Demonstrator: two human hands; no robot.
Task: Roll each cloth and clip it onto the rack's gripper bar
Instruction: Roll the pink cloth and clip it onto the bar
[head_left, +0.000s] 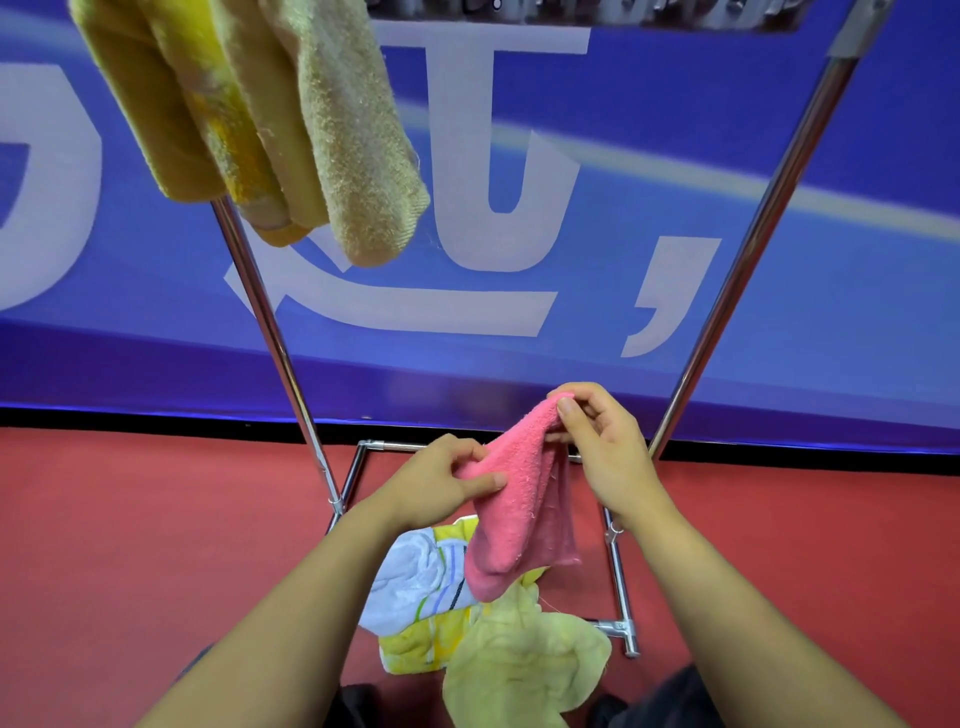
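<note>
Both hands pinched the pink cloth (519, 499) mid-frame between the rack's (270, 322) chrome uprights: left hand (441, 483) low, right hand (602, 441) high. Rolled yellow cloths (270, 119) hung upper left; loose cloths (467, 623) lay heaped on the red floor (130, 545).

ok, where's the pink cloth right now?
In the head view the pink cloth hangs low centre between the rack's uprights, pinched by the left hand and the right hand, above the cloth pile on the red floor.

red floor (130, 545) carries the rack's chrome base (618, 587) and apparently three loose cloths (519, 665) piled together.
</note>
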